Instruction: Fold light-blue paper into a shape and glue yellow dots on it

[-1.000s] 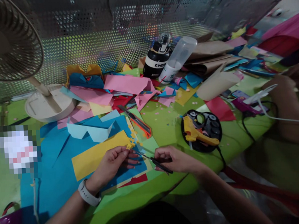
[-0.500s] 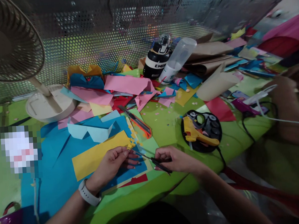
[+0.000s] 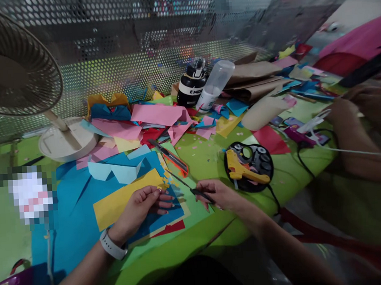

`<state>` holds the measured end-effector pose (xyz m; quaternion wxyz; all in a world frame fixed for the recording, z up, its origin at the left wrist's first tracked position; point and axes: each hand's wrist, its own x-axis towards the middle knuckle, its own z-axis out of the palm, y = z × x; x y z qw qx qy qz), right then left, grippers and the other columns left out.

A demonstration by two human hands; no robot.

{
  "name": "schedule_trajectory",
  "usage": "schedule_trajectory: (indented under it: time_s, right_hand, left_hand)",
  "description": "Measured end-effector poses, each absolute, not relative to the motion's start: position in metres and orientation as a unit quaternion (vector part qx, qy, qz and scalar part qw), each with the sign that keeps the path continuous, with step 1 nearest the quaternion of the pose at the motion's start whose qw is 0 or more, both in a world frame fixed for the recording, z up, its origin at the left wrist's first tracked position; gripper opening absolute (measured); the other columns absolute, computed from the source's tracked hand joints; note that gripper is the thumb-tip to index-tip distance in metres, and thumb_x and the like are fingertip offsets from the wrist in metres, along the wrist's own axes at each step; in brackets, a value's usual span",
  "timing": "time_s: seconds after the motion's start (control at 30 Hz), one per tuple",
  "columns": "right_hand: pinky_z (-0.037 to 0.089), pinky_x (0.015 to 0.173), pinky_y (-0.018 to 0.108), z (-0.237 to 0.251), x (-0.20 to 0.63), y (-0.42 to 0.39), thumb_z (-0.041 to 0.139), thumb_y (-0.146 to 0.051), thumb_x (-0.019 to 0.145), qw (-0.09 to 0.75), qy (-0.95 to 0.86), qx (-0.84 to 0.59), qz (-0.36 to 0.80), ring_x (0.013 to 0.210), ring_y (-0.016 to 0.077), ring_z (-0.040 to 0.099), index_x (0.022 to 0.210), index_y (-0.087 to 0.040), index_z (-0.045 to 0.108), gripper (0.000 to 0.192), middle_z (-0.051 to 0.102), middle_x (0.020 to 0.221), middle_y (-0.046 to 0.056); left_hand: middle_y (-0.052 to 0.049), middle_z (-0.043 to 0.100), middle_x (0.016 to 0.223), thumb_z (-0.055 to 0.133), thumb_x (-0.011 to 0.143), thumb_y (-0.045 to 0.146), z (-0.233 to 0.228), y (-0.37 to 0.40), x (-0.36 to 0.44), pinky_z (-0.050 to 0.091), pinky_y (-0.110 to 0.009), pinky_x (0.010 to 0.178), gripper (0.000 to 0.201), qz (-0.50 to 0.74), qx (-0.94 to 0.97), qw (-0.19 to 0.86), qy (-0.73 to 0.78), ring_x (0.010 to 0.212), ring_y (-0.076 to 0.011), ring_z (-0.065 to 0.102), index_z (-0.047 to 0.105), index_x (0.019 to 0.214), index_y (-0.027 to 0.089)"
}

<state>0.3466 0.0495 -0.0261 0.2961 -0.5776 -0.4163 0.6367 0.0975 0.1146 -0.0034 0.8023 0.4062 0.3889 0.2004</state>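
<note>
My left hand (image 3: 145,203), with a white watch band at the wrist, pinches a small yellow paper piece (image 3: 162,187) between thumb and forefinger. Its other fingers are spread over blue paper (image 3: 77,233). My right hand (image 3: 216,193) is closed around the dark handles of a pair of scissors (image 3: 198,194). The blades point up and left, apart from the paper piece. Under and beside my left hand lies a yellow paper strip (image 3: 117,201). Tiny yellow scraps (image 3: 171,180) are scattered near the blade tips. Just beyond is an orange and black utility knife (image 3: 175,159).
A yellow glue gun (image 3: 244,167) rests on a black holder (image 3: 266,155) at right. A fan (image 3: 62,136) stands at left. A black bottle (image 3: 189,85) and a clear bottle (image 3: 217,79) stand behind pink paper (image 3: 157,113). Another person's arm (image 3: 349,130) is at far right.
The scissors have swung away from the yellow piece, their blades now pointing more upward. My left hand still pinches the piece. The view has shifted slightly.
</note>
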Motion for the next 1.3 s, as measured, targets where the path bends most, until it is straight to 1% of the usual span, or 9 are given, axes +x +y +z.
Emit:
schedule_trajectory:
  time_s: [0.2, 0.33, 0.53, 0.67, 0.8, 0.97, 1.1, 1.2, 1.3]
  right_hand:
    - [0.015, 0.029, 0.018, -0.025, 0.35, 0.055, 0.072, -0.062, 0.065, 0.328, -0.419, -0.551, 0.644, 0.027, 0.0009, 0.027, 0.071, -0.016, 0.056, 0.049, 0.058, 0.046, -0.005]
    - [0.017, 0.028, 0.017, -0.027, 0.349, 0.057, 0.071, -0.061, 0.068, 0.322, -0.439, -0.538, 0.644, 0.027, 0.0004, 0.03, 0.073, -0.015, 0.057, 0.048, 0.061, 0.05, -0.004]
    - [0.023, 0.03, 0.017, -0.024, 0.345, 0.057, 0.072, -0.063, 0.064, 0.295, -0.477, -0.557, 0.613, 0.03, 0.0018, 0.034, 0.074, -0.015, 0.058, 0.051, 0.063, 0.052, -0.002]
    - [0.034, 0.037, 0.018, -0.019, 0.356, 0.057, 0.069, -0.061, 0.067, 0.291, -0.521, -0.61, 0.521, 0.042, 0.0069, 0.045, 0.077, -0.016, 0.062, 0.047, 0.066, 0.063, 0.001]
    - [0.037, 0.044, 0.023, -0.014, 0.374, 0.064, 0.06, -0.058, 0.074, 0.276, -0.589, -0.661, 0.374, 0.054, 0.0136, 0.054, 0.082, -0.016, 0.069, 0.043, 0.069, 0.072, 0.005]
    - [0.035, 0.057, 0.026, -0.002, 0.381, 0.075, 0.054, -0.05, 0.082, 0.174, -0.656, -0.721, 0.14, 0.071, 0.0194, 0.061, 0.078, -0.02, 0.072, 0.035, 0.071, 0.078, 0.005]
    - [0.029, 0.054, 0.026, 0.0, 0.38, 0.084, 0.05, -0.049, 0.087, 0.092, -0.645, -0.753, 0.087, 0.067, 0.0184, 0.062, 0.079, -0.021, 0.072, 0.036, 0.07, 0.072, 0.004]
    - [0.028, 0.054, 0.026, -0.003, 0.381, 0.091, 0.052, -0.044, 0.087, 0.061, -0.637, -0.765, 0.069, 0.071, 0.0204, 0.064, 0.079, -0.02, 0.071, 0.032, 0.071, 0.075, 0.006]
    - [0.03, 0.056, 0.026, -0.005, 0.382, 0.096, 0.053, -0.039, 0.088, 0.049, -0.639, -0.765, 0.067, 0.075, 0.0219, 0.066, 0.08, -0.019, 0.071, 0.027, 0.072, 0.075, 0.006]
  left_hand:
    - [-0.008, 0.075, 0.082, 0.068, 0.081, 0.035, 0.013, 0.125, 0.092, 0.051, -0.022, 0.055, 0.021, 0.308, 0.368, 0.776, 0.41, 0.068, -0.0161, 0.07, 0.063, 0.084, 0.014]
    - [-0.004, 0.072, 0.07, 0.067, 0.077, 0.031, 0.016, 0.133, 0.089, 0.045, -0.018, 0.049, 0.018, 0.361, 0.338, 0.768, 0.407, 0.057, -0.012, 0.065, 0.061, 0.077, 0.014]
    - [-0.005, 0.072, 0.073, 0.064, 0.079, 0.029, 0.02, 0.139, 0.081, 0.049, -0.019, 0.052, 0.016, 0.405, 0.348, 0.739, 0.411, 0.06, -0.0121, 0.066, 0.064, 0.085, 0.014]
    - [-0.007, 0.073, 0.08, 0.06, 0.083, 0.028, 0.028, 0.149, 0.069, 0.052, -0.02, 0.057, 0.015, 0.461, 0.369, 0.683, 0.43, 0.066, -0.0132, 0.069, 0.063, 0.09, 0.015]
    - [-0.006, 0.072, 0.079, 0.054, 0.086, 0.026, 0.038, 0.162, 0.058, 0.051, -0.019, 0.056, 0.015, 0.498, 0.377, 0.637, 0.453, 0.067, -0.0122, 0.069, 0.062, 0.092, 0.016]
    - [-0.006, 0.072, 0.084, 0.053, 0.085, 0.032, 0.052, 0.182, 0.045, 0.05, -0.018, 0.056, 0.019, 0.508, 0.442, 0.561, 0.482, 0.071, -0.0123, 0.07, 0.061, 0.092, 0.017]
    - [-0.005, 0.072, 0.078, 0.052, 0.085, 0.034, 0.055, 0.209, 0.029, 0.052, -0.023, 0.059, 0.018, 0.486, 0.53, 0.468, 0.514, 0.067, -0.0143, 0.069, 0.059, 0.086, 0.018]
    - [-0.004, 0.069, 0.067, 0.055, 0.082, 0.033, 0.051, 0.229, 0.015, 0.051, -0.027, 0.057, 0.015, 0.442, 0.593, 0.385, 0.552, 0.057, -0.0164, 0.066, 0.057, 0.079, 0.018]
    - [-0.006, 0.07, 0.068, 0.055, 0.081, 0.036, 0.045, 0.241, 0.004, 0.05, -0.031, 0.06, 0.018, 0.381, 0.648, 0.305, 0.585, 0.062, -0.0203, 0.066, 0.06, 0.076, 0.019]
